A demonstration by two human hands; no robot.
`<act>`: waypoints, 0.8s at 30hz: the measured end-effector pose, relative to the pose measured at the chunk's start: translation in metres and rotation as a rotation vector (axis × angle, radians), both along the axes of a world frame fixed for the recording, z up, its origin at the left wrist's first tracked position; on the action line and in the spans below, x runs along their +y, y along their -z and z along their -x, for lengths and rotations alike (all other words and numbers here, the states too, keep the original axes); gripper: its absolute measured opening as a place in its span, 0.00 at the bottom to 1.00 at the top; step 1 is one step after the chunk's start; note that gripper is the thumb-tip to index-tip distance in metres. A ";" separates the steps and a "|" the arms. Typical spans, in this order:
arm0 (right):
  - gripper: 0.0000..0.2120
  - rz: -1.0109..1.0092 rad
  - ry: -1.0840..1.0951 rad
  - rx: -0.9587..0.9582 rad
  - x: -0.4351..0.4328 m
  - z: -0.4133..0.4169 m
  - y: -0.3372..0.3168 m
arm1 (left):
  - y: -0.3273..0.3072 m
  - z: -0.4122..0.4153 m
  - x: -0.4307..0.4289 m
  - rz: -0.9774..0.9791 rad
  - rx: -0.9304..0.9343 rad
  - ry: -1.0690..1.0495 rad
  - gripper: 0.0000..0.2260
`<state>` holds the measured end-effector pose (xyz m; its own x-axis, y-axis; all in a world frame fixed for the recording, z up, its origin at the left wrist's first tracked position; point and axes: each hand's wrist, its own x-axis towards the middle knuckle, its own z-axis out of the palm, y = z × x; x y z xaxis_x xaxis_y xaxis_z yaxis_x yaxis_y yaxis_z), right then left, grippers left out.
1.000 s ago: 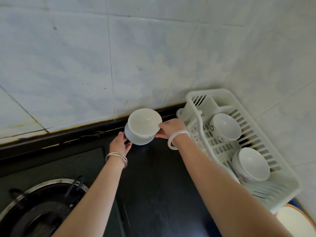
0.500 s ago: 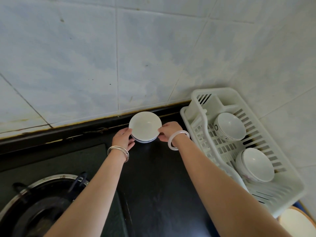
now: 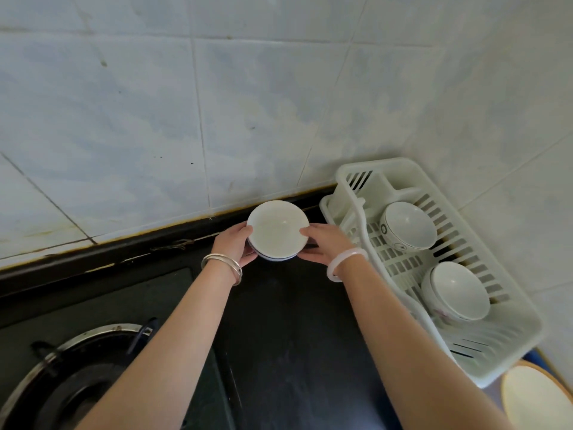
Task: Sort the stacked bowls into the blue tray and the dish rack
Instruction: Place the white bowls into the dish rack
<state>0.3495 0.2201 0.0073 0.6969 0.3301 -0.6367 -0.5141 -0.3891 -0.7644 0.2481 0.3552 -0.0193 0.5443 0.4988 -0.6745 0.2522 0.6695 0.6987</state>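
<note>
A small stack of white bowls [image 3: 277, 231] stands on the black counter by the wall, a blue-rimmed one showing at the bottom. My left hand [image 3: 237, 245] grips its left side and my right hand [image 3: 324, 243] grips its right side. The white dish rack [image 3: 508, 308] sits to the right against the wall and holds two white bowls, one at the back [image 3: 409, 226] and one nearer [image 3: 459, 291]. A sliver of the blue tray [image 3: 531, 356] shows at the bottom right, mostly hidden.
A gas burner [image 3: 74, 380] occupies the lower left. A cream plate [image 3: 536, 398] with an orange rim lies at the bottom right corner. The tiled wall rises just behind the bowls. Bare black counter [image 3: 297, 352] lies between my arms.
The stack was tilted and raised a second ago; it has come down level onto the counter, and my left hand has closed onto its side.
</note>
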 end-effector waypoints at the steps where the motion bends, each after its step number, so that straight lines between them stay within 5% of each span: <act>1: 0.11 -0.012 0.033 -0.013 -0.008 -0.003 -0.009 | -0.008 -0.005 -0.006 -0.010 -0.027 0.017 0.14; 8: 0.07 -0.040 0.265 -0.117 -0.086 -0.029 -0.071 | -0.069 -0.047 -0.063 -0.060 -0.169 0.245 0.05; 11: 0.11 -0.043 0.342 -0.130 -0.123 -0.037 -0.084 | -0.087 -0.070 -0.093 -0.065 -0.179 0.357 0.10; 24: 0.16 -0.087 0.635 0.022 -0.208 -0.046 -0.037 | -0.072 -0.148 -0.166 -0.220 -0.022 0.818 0.17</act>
